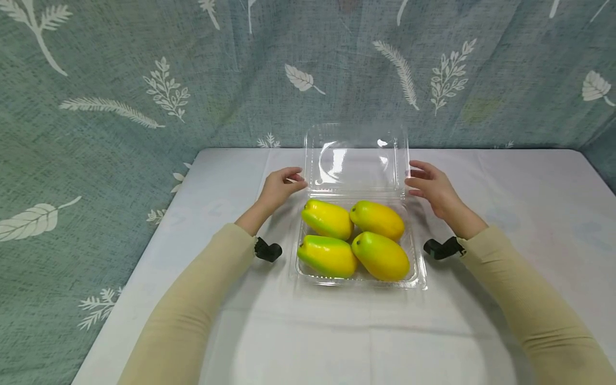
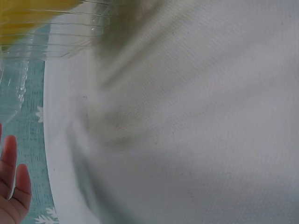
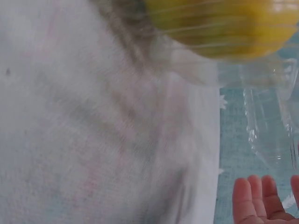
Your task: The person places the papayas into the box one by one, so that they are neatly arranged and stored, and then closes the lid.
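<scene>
A clear plastic clamshell box [image 1: 417, 267] stands on the table with its lid [image 1: 358, 160] raised at the back. Several yellow-green mangoes [image 1: 380, 255] lie in its base in two rows. My left hand [image 1: 281, 188] is at the lid's left edge, thumb and fingers spread loosely toward it. On the opposite side, my right hand [image 1: 430, 187] has its fingertips right at the lid's right edge. Relaxed fingers [image 2: 8, 156] show at the lower left of the left wrist view. In the right wrist view, extended fingers [image 3: 243, 198] appear just below the clear lid [image 3: 268, 116].
A white cloth [image 1: 337, 342] covers the table. Behind it and along the left side hangs a grey-green curtain [image 1: 231, 80] with white leaf prints. A small black device [image 1: 267, 250] sits on the left wrist, and a similar device [image 1: 440, 248] is on the right.
</scene>
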Motion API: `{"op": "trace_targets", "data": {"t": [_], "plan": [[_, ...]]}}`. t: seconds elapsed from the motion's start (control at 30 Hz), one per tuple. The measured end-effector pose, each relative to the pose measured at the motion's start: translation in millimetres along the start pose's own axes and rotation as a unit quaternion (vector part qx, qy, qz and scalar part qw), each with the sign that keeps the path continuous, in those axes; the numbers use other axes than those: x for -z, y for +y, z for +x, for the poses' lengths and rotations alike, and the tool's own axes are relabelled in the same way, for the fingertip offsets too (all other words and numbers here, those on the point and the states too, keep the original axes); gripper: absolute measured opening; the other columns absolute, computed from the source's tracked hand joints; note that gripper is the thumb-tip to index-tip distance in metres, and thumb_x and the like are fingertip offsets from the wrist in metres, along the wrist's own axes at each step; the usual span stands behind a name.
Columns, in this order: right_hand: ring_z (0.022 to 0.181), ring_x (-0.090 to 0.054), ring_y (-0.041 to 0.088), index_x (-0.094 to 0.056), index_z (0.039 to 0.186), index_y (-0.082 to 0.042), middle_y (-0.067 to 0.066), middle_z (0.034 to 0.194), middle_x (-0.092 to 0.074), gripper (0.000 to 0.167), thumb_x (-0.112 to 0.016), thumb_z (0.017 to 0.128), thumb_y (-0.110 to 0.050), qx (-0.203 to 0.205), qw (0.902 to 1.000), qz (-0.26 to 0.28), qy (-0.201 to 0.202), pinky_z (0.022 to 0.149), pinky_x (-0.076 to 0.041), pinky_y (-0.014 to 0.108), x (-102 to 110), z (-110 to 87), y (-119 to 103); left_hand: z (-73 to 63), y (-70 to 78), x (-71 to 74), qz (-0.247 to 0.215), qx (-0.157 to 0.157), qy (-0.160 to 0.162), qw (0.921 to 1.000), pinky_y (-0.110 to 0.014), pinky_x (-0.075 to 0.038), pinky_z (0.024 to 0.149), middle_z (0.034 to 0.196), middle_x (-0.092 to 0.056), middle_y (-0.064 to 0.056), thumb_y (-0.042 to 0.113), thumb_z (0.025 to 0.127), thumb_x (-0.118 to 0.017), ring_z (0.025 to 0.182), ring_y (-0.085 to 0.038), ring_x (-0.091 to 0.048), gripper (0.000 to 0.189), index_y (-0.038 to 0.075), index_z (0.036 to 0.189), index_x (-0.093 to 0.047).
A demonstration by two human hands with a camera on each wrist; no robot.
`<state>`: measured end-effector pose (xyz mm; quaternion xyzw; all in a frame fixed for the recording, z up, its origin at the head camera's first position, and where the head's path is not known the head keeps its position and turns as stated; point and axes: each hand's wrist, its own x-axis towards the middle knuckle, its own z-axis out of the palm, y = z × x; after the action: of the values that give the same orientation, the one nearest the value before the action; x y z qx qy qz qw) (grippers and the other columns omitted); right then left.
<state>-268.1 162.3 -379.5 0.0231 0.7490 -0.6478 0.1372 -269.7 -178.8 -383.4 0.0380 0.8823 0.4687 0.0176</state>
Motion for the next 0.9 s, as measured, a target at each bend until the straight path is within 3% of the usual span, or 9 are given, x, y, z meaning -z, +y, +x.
{"op": "trace_targets", "data": {"t": [0.23, 0.57, 0.77, 0.9], "plan": [[0.097, -0.05, 0.009, -0.03, 0.142, -0.006, 0.0, 0.113, -0.047, 0.058, -0.055, 0.091, -0.015, 0.028, 0.9983, 0.043, 0.029, 0.074, -0.048, 0.013, -2.1, -1.3, -6.6, 1.8, 4.2, 0.7, 0.0, -0.007, 0.022, 0.9997, -0.022, -0.046, 0.07, 0.099, -0.06, -0.014, 0.015, 0.086, -0.064, 0.079, -0.02, -0.054, 0.044, 0.003, 0.127, -0.052], [0.104, -0.047, 0.012, -0.033, 0.141, -0.006, -0.005, 0.11, -0.049, 0.057, -0.056, 0.091, -0.018, 0.034, 0.9973, 0.054, 0.036, 0.081, -0.046, 0.018, 1.7, -1.7, -22.3, 3.5, 13.6, 9.5, -0.001, -0.02, 0.03, 0.9993, -0.023, -0.045, 0.069, 0.102, -0.061, -0.015, 0.015, 0.088, -0.061, 0.079, -0.019, -0.055, 0.039, 0.005, 0.126, -0.054], [0.1, -0.047, 0.006, -0.035, 0.139, -0.003, -0.01, 0.105, -0.051, 0.055, -0.055, 0.091, -0.021, 0.042, 0.9983, 0.02, 0.034, 0.089, -0.043, 0.024, 5.6, -3.2, -33.0, 3.4, 20.3, 15.2, -0.027, -0.029, 0.034, 0.9986, -0.029, -0.049, 0.078, 0.103, -0.061, -0.016, 0.016, 0.09, -0.059, 0.086, -0.027, -0.059, 0.038, 0.006, 0.126, -0.054], [0.1, -0.049, 0.006, -0.038, 0.137, -0.002, -0.013, 0.101, -0.052, 0.055, -0.057, 0.091, -0.024, 0.056, 0.9978, 0.0, 0.035, 0.088, -0.044, 0.024, 9.3, -4.9, -41.3, 4.7, 26.2, 19.4, -0.041, -0.032, 0.04, 0.9978, -0.03, -0.049, 0.082, 0.104, -0.061, -0.016, 0.016, 0.09, -0.059, 0.09, -0.03, -0.06, 0.037, 0.006, 0.126, -0.055]]}}
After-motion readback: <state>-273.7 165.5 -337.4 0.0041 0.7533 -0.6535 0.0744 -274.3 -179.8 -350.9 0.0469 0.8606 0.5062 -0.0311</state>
